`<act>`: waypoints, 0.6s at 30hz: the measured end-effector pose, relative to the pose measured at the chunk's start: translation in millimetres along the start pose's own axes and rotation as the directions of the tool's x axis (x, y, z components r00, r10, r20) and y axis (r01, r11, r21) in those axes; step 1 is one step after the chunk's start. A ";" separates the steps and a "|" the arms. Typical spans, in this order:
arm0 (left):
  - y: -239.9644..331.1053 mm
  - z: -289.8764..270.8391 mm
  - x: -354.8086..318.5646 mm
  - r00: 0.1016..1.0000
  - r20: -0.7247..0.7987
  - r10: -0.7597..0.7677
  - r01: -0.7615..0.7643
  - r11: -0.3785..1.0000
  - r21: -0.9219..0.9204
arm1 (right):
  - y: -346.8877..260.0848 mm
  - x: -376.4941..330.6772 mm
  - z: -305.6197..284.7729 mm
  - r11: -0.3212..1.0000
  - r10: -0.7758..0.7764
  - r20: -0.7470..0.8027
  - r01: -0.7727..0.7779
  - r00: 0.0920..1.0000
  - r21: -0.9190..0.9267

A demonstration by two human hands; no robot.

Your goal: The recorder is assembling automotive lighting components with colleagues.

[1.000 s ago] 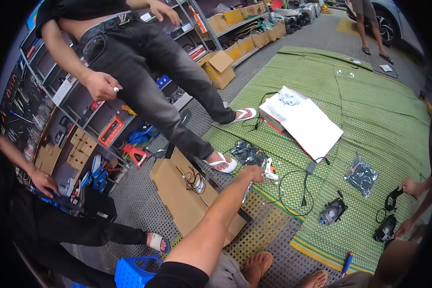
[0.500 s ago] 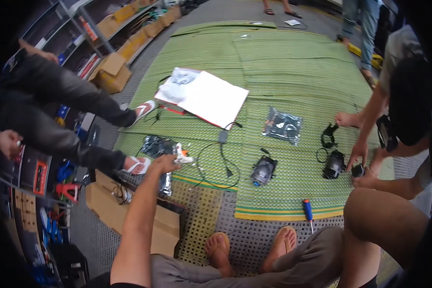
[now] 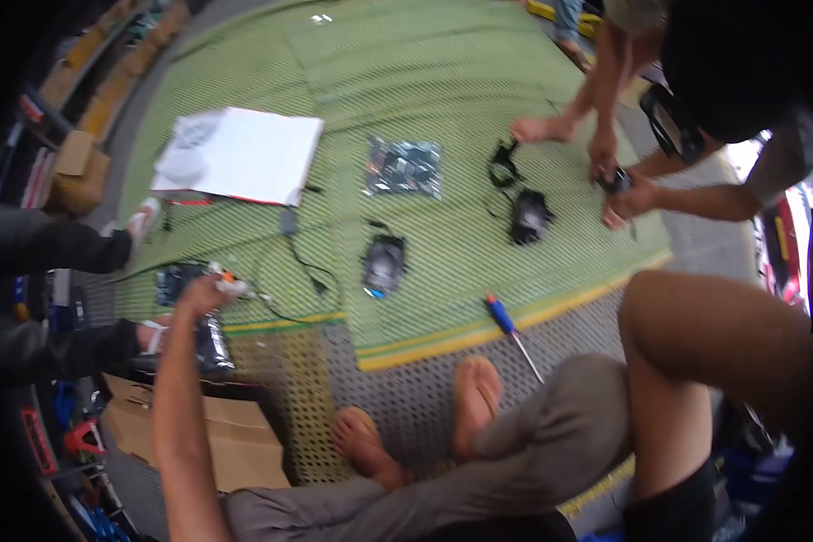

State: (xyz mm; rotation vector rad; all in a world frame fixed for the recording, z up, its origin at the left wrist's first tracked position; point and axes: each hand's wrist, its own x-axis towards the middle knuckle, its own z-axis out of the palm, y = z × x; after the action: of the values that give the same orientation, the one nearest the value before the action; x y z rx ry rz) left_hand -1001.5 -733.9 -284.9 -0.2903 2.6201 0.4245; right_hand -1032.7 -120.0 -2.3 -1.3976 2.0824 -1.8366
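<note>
My left hand (image 3: 200,296) reaches out at the left edge of the mat, its fingers closed around a small white object with an orange part (image 3: 229,284). What kind of object this is does not show clearly. Shiny dark plastic packaging (image 3: 213,347) lies just under and beside the hand. A thin dark cable (image 3: 309,262) runs over the mat to its right. My right arm (image 3: 696,316) is bent at the elbow, and its hand is outside the picture. Farther right sits a black rounded device (image 3: 385,262) with a blue spot at its near end.
On the green mat (image 3: 406,99) are a white open box (image 3: 253,158), a silvery bag (image 3: 404,168), a second black device (image 3: 530,217) and a blue-handled screwdriver (image 3: 500,314). A co-worker's hands (image 3: 628,191) hold a small black part. Another person's trousered legs (image 3: 50,239) are at left, near a cardboard box (image 3: 235,438).
The view has swung right and down, so everything appears farther left. My left hand still grips the white object. The co-worker at right has raised the small black part.
</note>
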 end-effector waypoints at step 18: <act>22.9 -13.4 -2.6 0.995 -0.046 -0.085 0.084 0.996 -0.029 | 188.4 236.1 15.1 0.696 0.338 0.129 -0.155 0.932 -0.701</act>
State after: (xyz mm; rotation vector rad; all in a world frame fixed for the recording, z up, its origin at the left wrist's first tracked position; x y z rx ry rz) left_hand -1011.1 -716.9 -266.7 -0.4233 2.6380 0.4301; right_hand -1274.7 -297.8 -38.5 -1.2436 2.7580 -0.7338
